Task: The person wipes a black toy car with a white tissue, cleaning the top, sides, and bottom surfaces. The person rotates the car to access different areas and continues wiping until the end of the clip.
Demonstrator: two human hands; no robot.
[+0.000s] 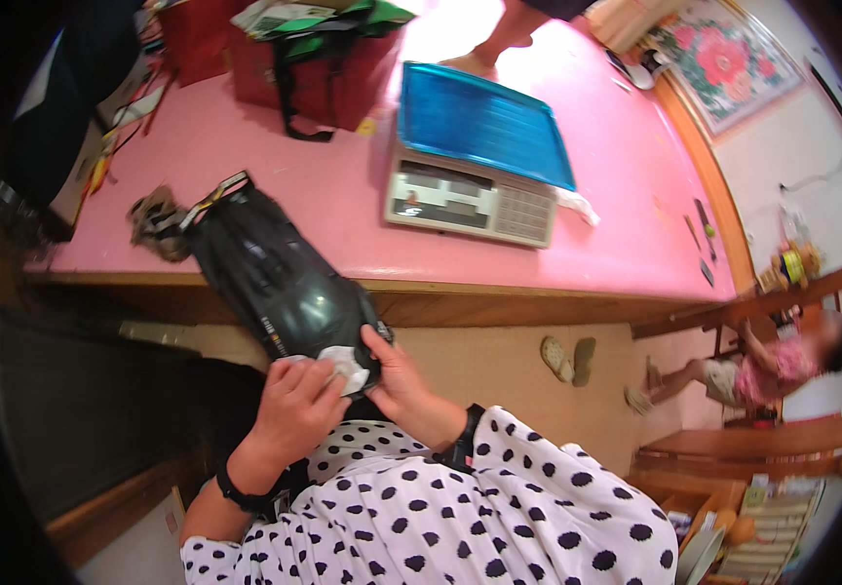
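Note:
A long, glossy black toy car (304, 292), by its look, is tilted over the table's front edge with its near end close to my body. My right hand (408, 384) grips its right side near that end, thumb on top. With bent fingers, my left hand (300, 402) presses a crumpled white tissue or cloth (346, 368) on the near end. Pale lettering runs along the car's left side. The far end, with a yellow-marked crosspiece (215, 199), reaches over the pink tabletop (304, 194). Beside it is a crumpled brown bundle (160, 223).
A digital scale (468, 197) with a blue tray (483, 124) stands on the table. Behind is a red bag (348, 80) holding papers. A person's bare leg (501, 36) rests on the tabletop. Another person (764, 369) sits at right; clogs (556, 358) lie on the floor.

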